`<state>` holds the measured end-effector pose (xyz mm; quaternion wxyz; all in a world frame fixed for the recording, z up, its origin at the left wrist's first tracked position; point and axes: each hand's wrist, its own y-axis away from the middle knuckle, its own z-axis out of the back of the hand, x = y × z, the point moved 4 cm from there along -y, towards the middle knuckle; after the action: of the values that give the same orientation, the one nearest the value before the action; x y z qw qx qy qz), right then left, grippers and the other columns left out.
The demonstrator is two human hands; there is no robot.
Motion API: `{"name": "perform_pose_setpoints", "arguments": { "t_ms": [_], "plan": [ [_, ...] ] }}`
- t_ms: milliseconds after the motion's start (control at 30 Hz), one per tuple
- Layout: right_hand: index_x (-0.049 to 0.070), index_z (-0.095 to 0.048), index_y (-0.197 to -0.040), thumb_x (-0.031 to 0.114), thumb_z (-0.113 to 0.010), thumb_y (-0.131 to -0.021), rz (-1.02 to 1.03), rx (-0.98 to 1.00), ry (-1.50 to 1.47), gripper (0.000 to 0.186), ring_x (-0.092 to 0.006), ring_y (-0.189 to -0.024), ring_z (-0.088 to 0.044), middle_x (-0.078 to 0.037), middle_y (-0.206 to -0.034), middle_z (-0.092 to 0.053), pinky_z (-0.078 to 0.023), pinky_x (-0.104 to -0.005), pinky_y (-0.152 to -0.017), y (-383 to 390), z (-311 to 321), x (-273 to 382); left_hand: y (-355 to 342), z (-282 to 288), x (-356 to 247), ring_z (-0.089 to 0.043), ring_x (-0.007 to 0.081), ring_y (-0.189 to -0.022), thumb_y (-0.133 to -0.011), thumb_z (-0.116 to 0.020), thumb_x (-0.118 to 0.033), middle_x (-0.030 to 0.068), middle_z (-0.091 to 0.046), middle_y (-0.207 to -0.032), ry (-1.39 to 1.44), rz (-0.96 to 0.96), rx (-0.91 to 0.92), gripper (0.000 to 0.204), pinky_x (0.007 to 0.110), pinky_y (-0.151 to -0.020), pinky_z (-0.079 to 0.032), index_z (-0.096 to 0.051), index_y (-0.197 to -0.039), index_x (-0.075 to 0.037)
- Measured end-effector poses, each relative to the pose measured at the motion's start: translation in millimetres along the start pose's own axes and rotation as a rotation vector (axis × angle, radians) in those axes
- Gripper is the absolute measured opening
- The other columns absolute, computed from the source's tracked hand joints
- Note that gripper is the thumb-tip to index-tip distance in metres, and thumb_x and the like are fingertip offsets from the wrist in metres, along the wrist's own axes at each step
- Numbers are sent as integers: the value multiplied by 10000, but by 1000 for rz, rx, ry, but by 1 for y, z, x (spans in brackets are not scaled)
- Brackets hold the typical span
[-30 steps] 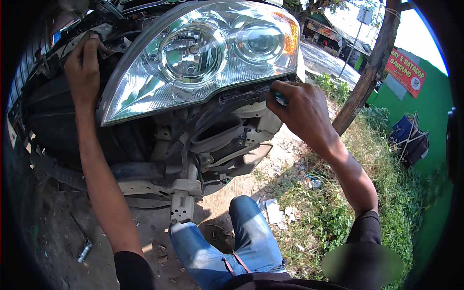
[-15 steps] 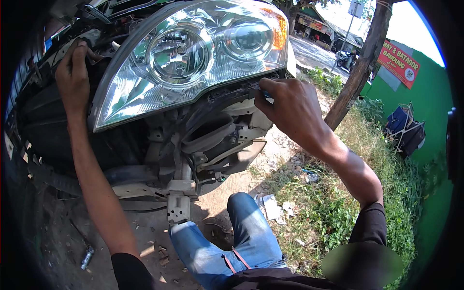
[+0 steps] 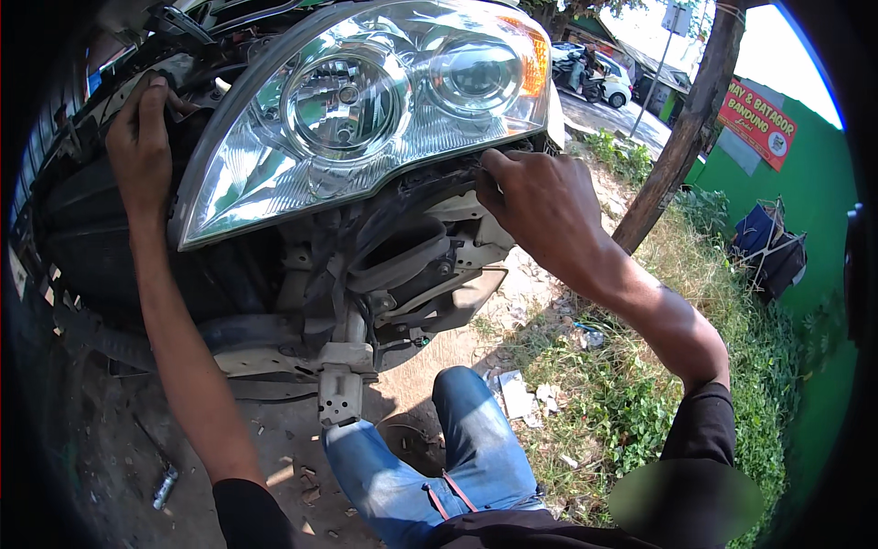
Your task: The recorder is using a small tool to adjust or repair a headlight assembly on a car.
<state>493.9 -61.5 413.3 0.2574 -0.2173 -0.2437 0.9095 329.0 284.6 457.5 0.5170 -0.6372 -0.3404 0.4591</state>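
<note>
A large clear car headlight [image 3: 366, 101] with an orange side lens sits in the stripped front end of a car. My left hand [image 3: 142, 151] reaches into the dark parts beside the headlight's left edge, its fingers bent around something hidden there. Below the headlight's lower right edge, my right hand [image 3: 549, 188] is closed, thumb and fingers pinched near the black strip [image 3: 412, 183] under the lamp. What the right fingertips hold is hidden behind the hand.
Bare metal brackets [image 3: 343, 393] jut out below the headlight, close to my knees. A metal tool [image 3: 165, 488] lies on the ground at left. To the right stand a wooden post [image 3: 672, 146], grass and a green wall [image 3: 828, 229]. A white car [image 3: 615, 80] is on the road behind.
My right hand has turned slightly at the same spot, and a bit of blue at its fingertips is out of sight. The left hand stays put. A white car has appeared on the road.
</note>
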Motion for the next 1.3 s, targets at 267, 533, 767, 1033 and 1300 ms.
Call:
{"name": "perform_pose_setpoints", "arguments": {
  "t_ms": [267,533,767,1033,1300],
  "plan": [
    [42,-644,-866,225,-621,-946,17,-87,-48,201,-346,-594,-673,-153,-611,-632,-527,-477,-577,2,0,-11,1,-2,0,-425,54,-629,-1029,-533,-269,-10,-585,-672,-37,12,14,378,262,-592,-337,-693,-863,31],
    [39,-641,-861,245,-620,-950,57,-134,-97,226,-335,-605,-673,-153,-644,-647,-532,-467,-593,7,0,-14,1,-5,-5,-421,53,-635,-1024,-543,-266,-8,-600,-690,-50,11,-5,368,260,-587,-335,-703,-892,37],
    [58,-680,-912,262,-641,-958,-37,-21,-135,213,-348,-614,-680,-157,-668,-674,-533,-469,-609,-5,-11,-19,-1,2,0,-404,52,-630,-1016,-564,-252,-27,-573,-692,-21,47,34,336,251,-587,-330,-714,-978,47],
    [60,-699,-918,279,-602,-977,-111,-102,-119,247,-359,-663,-684,-169,-725,-691,-535,-480,-649,0,-10,-18,0,-2,1,-436,49,-638,-1010,-556,-247,-13,-565,-680,-35,24,19,327,245,-606,-365,-717,-983,37],
    [61,-684,-908,289,-608,-978,-208,-12,-194,250,-346,-687,-688,-165,-738,-693,-540,-466,-636,8,-6,-33,1,-2,-7,-472,55,-644,-1015,-540,-249,7,-600,-682,-91,10,6,345,246,-614,-393,-709,-951,45]
  ]
}}
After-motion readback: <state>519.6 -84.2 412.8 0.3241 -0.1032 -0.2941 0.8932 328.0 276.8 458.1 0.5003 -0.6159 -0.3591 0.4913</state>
